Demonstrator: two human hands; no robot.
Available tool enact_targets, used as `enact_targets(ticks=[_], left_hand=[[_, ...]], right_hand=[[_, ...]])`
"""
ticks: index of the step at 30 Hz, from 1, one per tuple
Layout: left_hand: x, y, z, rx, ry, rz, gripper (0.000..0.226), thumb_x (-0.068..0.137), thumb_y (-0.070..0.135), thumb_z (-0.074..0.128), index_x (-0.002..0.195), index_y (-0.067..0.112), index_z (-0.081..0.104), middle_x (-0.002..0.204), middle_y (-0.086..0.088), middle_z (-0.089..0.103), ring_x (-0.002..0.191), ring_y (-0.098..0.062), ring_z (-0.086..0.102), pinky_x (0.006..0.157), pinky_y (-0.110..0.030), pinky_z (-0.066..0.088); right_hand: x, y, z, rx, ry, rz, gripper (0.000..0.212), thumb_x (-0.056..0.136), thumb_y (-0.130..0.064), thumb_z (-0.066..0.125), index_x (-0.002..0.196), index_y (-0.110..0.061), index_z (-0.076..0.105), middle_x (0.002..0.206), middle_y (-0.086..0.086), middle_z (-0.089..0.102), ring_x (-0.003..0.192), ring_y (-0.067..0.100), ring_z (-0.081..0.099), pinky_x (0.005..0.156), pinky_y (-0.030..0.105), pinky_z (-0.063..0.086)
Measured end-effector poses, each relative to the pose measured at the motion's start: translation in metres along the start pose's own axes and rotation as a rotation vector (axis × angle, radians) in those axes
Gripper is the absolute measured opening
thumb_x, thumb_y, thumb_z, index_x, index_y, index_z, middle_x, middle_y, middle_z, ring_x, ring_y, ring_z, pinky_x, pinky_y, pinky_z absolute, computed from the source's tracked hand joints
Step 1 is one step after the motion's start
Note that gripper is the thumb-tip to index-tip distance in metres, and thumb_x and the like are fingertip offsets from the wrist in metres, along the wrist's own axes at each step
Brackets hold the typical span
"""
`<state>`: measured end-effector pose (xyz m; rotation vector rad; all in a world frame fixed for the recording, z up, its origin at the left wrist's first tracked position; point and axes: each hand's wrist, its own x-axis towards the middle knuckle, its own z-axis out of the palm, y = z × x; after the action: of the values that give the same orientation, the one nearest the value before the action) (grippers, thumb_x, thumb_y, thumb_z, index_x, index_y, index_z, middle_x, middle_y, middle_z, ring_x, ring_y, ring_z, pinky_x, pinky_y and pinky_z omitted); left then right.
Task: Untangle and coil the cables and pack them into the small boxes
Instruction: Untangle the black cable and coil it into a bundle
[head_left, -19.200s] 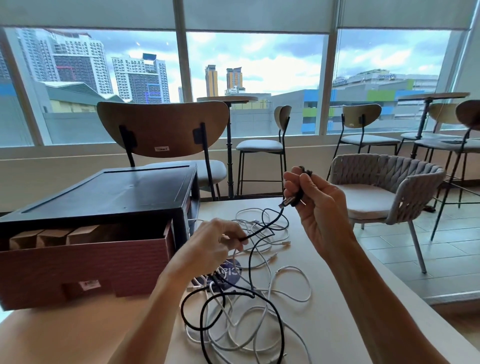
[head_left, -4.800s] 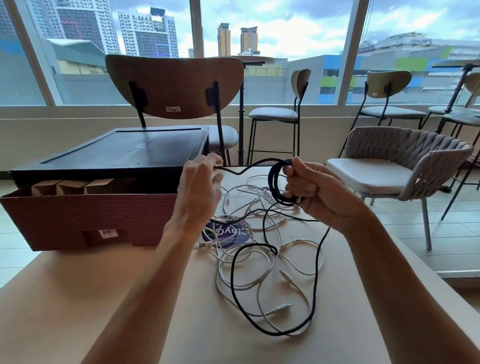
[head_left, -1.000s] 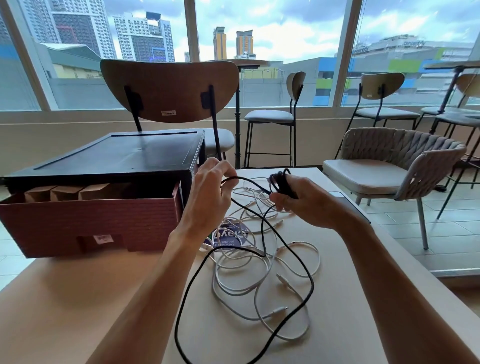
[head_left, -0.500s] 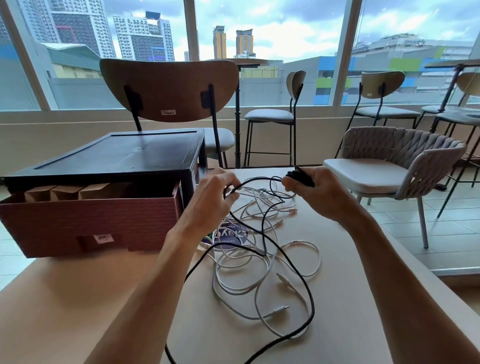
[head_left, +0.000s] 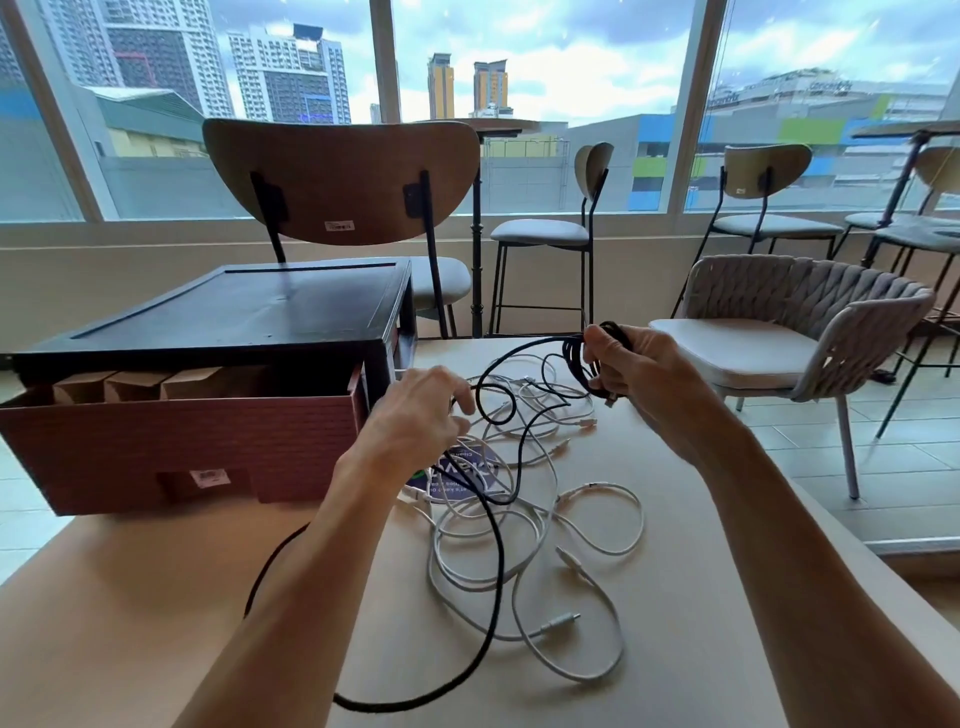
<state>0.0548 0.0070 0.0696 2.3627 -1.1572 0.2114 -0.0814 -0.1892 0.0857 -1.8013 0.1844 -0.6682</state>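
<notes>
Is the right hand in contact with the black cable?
Touching. The head view shows the right hand gripping the coiled loops of the black cable, with its fingers curled round them above the table.

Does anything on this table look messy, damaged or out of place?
Yes. The thin white cables lie in a tangled heap on the beige table. The black braided cable, partly coiled in the right hand, trails across that heap and loops toward the table's near edge. Nothing looks damaged.

Beige table (head_left: 701, 597): cables (head_left: 558, 619) (tangled), red box (head_left: 182, 447)
</notes>
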Motion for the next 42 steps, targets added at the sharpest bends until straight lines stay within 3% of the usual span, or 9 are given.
enact_targets(ticks=[4, 10, 18, 24, 27, 31, 36, 38, 42], left_hand=[[0.004, 0.003, -0.003, -0.176, -0.008, -0.155, 0.014, 0.095, 0.033, 0.064, 0.097, 0.021, 0.071, 0.083, 0.000, 0.068, 0.061, -0.008, 0.066, 0.060, -0.018, 0.046], [0.009, -0.001, 0.001, -0.423, -0.213, -0.300, 0.044, 0.093, 0.041, 0.066, 0.127, 0.014, 0.059, 0.102, -0.009, 0.065, 0.081, -0.020, 0.073, 0.079, -0.041, 0.062], [0.008, 0.006, -0.003, -0.457, 0.028, -0.240, 0.024, 0.101, 0.037, 0.053, 0.105, 0.016, 0.065, 0.106, -0.003, 0.067, 0.094, -0.018, 0.062, 0.090, -0.043, 0.056], [0.011, 0.018, 0.000, -1.088, 0.096, -0.335, 0.016, 0.101, 0.023, 0.053, 0.092, 0.013, 0.061, 0.102, -0.005, 0.067, 0.103, -0.018, 0.062, 0.090, -0.036, 0.054], [0.012, 0.023, -0.004, -1.495, 0.111, -0.462, 0.014, 0.103, 0.012, 0.048, 0.095, 0.005, 0.057, 0.091, -0.012, 0.067, 0.093, -0.024, 0.067, 0.083, -0.037, 0.058], [0.014, 0.024, -0.008, -1.937, 0.101, -0.614, 0.023, 0.105, 0.009, 0.042, 0.085, 0.004, 0.052, 0.056, -0.007, 0.054, 0.045, -0.013, 0.059, 0.064, -0.035, 0.063], [0.019, 0.016, -0.007, -1.938, 0.137, -0.749, 0.030, 0.101, 0.017, 0.055, 0.073, 0.006, 0.051, 0.052, -0.002, 0.046, 0.041, -0.008, 0.042, 0.047, -0.022, 0.054], [0.019, 0.015, -0.008, -2.015, 0.177, -0.805, 0.027, 0.100, 0.015, 0.055, 0.075, 0.004, 0.053, 0.061, -0.006, 0.050, 0.051, -0.011, 0.046, 0.050, -0.025, 0.056], [0.020, 0.016, -0.008, -2.216, 0.322, -0.817, 0.026, 0.104, 0.007, 0.044, 0.080, 0.001, 0.052, 0.075, -0.013, 0.054, 0.066, -0.019, 0.057, 0.079, -0.037, 0.055]], right_hand=[[-0.002, -0.003, 0.005, 0.078, -0.085, 0.023, 0.027, 0.103, -0.018, 0.046, 0.084, -0.006, 0.061, 0.057, -0.006, 0.036, 0.053, 0.007, 0.033, 0.077, 0.031, 0.039], [-0.006, -0.009, 0.011, 0.135, -0.162, 0.018, 0.025, 0.103, -0.013, 0.044, 0.090, 0.000, 0.060, 0.050, -0.007, 0.044, 0.050, 0.006, 0.039, 0.073, 0.028, 0.042], [-0.007, -0.013, 0.013, 0.413, -0.151, 0.018, 0.025, 0.101, -0.008, 0.041, 0.088, 0.004, 0.059, 0.052, 0.002, 0.056, 0.046, 0.008, 0.049, 0.069, 0.031, 0.030], [-0.002, -0.008, 0.013, 0.809, -0.086, 0.096, 0.017, 0.091, -0.010, 0.048, 0.089, 0.000, 0.061, 0.052, 0.000, 0.052, 0.038, 0.008, 0.033, 0.074, 0.023, 0.053], [0.000, -0.006, 0.012, 0.894, -0.119, 0.130, 0.016, 0.089, -0.013, 0.051, 0.093, -0.001, 0.061, 0.054, -0.003, 0.053, 0.039, 0.007, 0.033, 0.076, 0.023, 0.051], [0.004, -0.004, 0.012, 0.997, -0.133, 0.183, 0.017, 0.096, -0.012, 0.047, 0.093, -0.001, 0.060, 0.052, -0.007, 0.046, 0.039, 0.007, 0.032, 0.063, 0.019, 0.046], [0.007, -0.001, 0.005, 1.088, -0.104, 0.198, 0.018, 0.097, -0.013, 0.046, 0.095, 0.000, 0.059, 0.054, -0.008, 0.045, 0.040, 0.008, 0.033, 0.060, 0.019, 0.046], [0.008, 0.002, 0.006, 1.090, -0.063, 0.235, 0.019, 0.099, -0.013, 0.044, 0.096, 0.000, 0.058, 0.054, -0.008, 0.045, 0.040, 0.007, 0.033, 0.058, 0.019, 0.047], [0.009, 0.006, 0.012, 1.095, 0.027, 0.315, 0.020, 0.100, -0.011, 0.043, 0.095, 0.002, 0.057, 0.053, -0.007, 0.045, 0.037, 0.007, 0.031, 0.051, 0.020, 0.048]])
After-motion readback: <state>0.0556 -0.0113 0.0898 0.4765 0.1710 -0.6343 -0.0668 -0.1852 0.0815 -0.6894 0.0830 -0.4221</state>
